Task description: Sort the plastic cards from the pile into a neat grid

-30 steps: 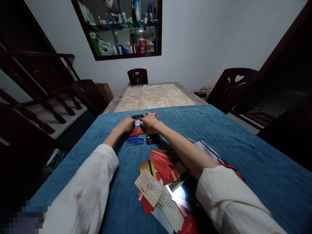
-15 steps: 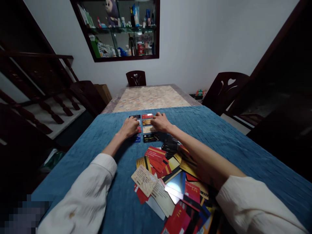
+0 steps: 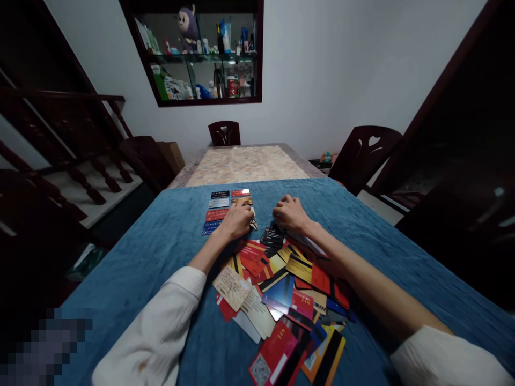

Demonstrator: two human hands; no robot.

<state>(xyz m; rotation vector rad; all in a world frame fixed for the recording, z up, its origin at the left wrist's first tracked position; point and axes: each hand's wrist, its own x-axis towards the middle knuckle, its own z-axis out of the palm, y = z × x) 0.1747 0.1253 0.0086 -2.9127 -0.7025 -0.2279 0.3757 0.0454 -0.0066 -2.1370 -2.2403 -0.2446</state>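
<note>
Beyond the loose pile (image 3: 277,289), two columns of cards (image 3: 217,215) lie flat, apparently spaced so their faces stay readable; left hand (image 3: 242,217), fingers curled, covers part of one column, right hand (image 3: 292,212), likewise curled, near pile's far edge, any grip impossible to tell.

The left sleeve (image 3: 161,332) was off-white, creased cloth with a broad cuff (image 3: 189,281) and a small brown spot (image 3: 142,367). The right sleeve (image 3: 448,356) was also off-white.

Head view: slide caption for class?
Bare left hand at two columns of colourful rectangular cards; bare right hand near a jumbled multicoloured card pile.
</note>
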